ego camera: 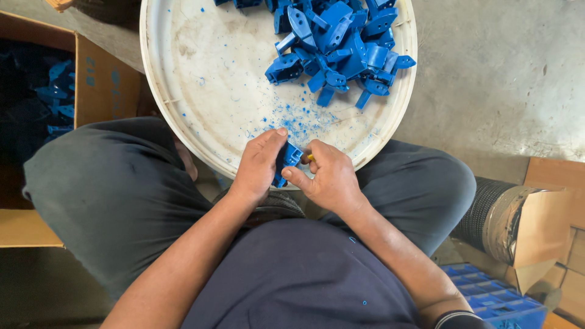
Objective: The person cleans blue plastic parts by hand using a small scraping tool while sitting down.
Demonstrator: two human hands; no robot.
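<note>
- Both hands meet just below the near rim of a round white tray: our left hand [259, 164] and our right hand [326, 176] close together around one small blue plastic part [289, 159].
- Our left hand curls its fingers over the left side of the part, thumb up at the top edge, gripping it firmly.
- Our right hand is closed too, thumb pressed to the lower edge of the part; a small yellow tip [310, 158] shows between its fingers, too hidden for us to say what it is.
- We see the held part over the tray's near edge, between our knees, well apart from the heap at the far side.
- On the white tray [183, 91] lies a heap of blue plastic parts [338, 42], piled at the upper right, with fine blue shavings [298, 119] scattered between the heap and our hands.
- We sit with knees apart in dark grey trousers, the tray between them, on a concrete floor [506, 79].
- At our left stands an open cardboard box [103, 85] with more blue pieces dim inside.
- At our right lie a roll with black ridged material wrapped in brown card [518, 219] and, nearer, a blue plastic crate [493, 298].
</note>
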